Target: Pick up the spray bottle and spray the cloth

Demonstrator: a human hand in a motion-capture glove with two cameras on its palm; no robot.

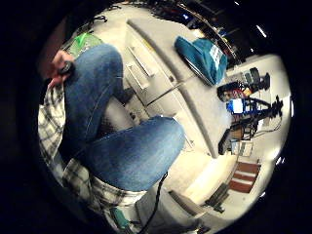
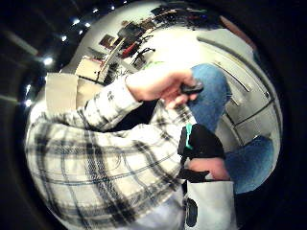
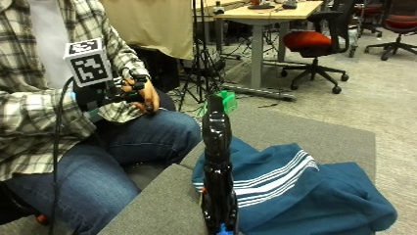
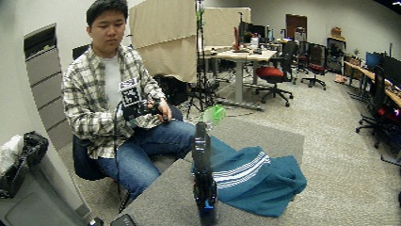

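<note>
A tall dark glossy bottle (image 3: pixel 216 166) stands upright on the grey table (image 3: pixel 163 205), near its front. Right behind and beside it lies a teal cloth (image 3: pixel 306 191) with white stripes, bunched up. A green translucent object (image 3: pixel 226 102) stands at the table's far edge, behind the bottle's top. My gloved right hand (image 3: pixel 107 95) rests in front of my body above my lap, well away from the bottle, with relaxed fingers holding nothing. My bare left hand (image 3: pixel 149 95) is beside it and pinches a small black thing (image 2: pixel 192 88). The cloth (image 1: pixel 200 56) also shows on the table.
My jeans-clad knees (image 3: pixel 130 142) are against the table's side. A desk (image 4: pixel 241 55) and office chairs (image 4: pixel 272 75) stand behind, and a tripod (image 4: pixel 202 89) is just beyond the table. A grey bin with a black bag (image 4: pixel 25 150) sits beside me.
</note>
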